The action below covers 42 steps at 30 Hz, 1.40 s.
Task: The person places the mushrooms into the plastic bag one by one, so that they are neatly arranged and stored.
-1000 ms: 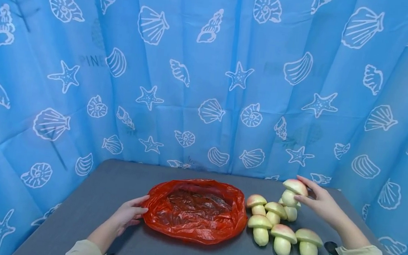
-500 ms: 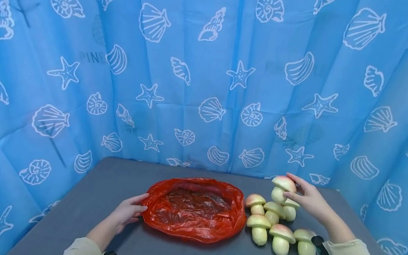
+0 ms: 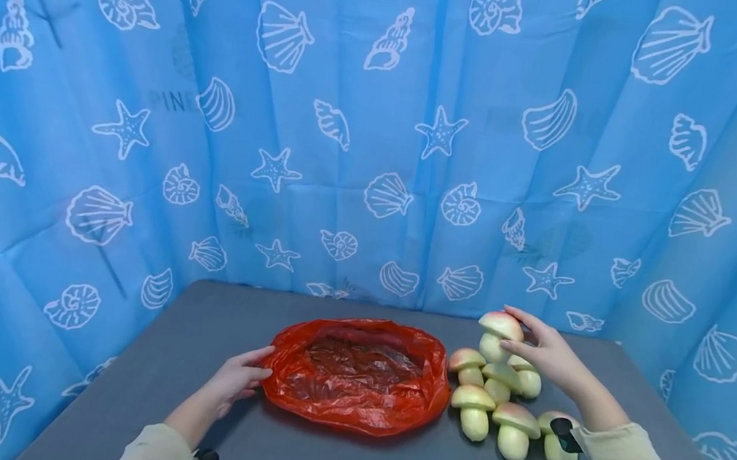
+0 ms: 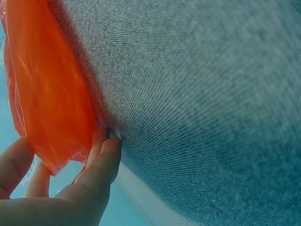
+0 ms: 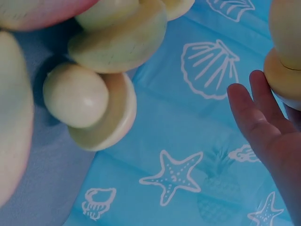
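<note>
- Mushroom (image 3: 498, 326) shifts left, now above mushroom cluster (image 3: 515, 420), right of red plastic bag (image 3: 358, 418)
- Right hand (image 3: 548, 355) pinches it; left hand (image 3: 234, 383), fingers loosely spread, touches bag
- Low carry could snag bag

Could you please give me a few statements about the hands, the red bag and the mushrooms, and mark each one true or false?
1. The right hand holds a mushroom. True.
2. The red bag has its mouth open. True.
3. The left hand also holds a mushroom. False: it touches the edge of the red bag.
4. In the head view, the other mushrooms lie left of the red bag. False: they lie to its right.
5. The curtain is plain. False: it has a pattern of white shells and starfish.
</note>
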Available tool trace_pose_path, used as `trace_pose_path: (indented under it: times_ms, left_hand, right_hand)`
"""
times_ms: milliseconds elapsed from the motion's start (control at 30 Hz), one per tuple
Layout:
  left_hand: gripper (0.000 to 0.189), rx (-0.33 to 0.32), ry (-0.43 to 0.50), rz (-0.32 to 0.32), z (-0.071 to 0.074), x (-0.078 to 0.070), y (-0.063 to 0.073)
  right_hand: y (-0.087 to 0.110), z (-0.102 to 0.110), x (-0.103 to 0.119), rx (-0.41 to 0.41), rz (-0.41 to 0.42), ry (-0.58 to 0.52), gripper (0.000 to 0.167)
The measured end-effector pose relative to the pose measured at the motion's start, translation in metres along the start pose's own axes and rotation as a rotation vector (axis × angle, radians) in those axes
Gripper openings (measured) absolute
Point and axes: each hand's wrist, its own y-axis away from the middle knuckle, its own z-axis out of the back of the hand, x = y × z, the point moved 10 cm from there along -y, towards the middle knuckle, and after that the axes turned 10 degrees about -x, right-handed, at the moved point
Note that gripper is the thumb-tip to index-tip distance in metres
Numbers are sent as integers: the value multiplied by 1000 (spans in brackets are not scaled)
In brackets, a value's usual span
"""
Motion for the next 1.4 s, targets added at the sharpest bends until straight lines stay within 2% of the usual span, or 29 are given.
trace_pose_path:
  times_ms: [167, 500, 867, 1400]
  left_hand:
    - [51, 10, -9, 10, -1, 0, -1]
    - [52, 6, -26, 16, -1, 2, -1]
    - [51, 0, -29, 25, 0, 1, 0]
    - [51, 0, -36, 31, -1, 2, -1]
  right_hand:
    - [-3, -4, 3, 2, -14, -26, 66]
    - [-11, -14, 15, -2, 29, -35, 63]
    - [-20, -28, 24, 16, 40, -62, 63]
    - [-29, -54, 28, 50, 10, -101, 64]
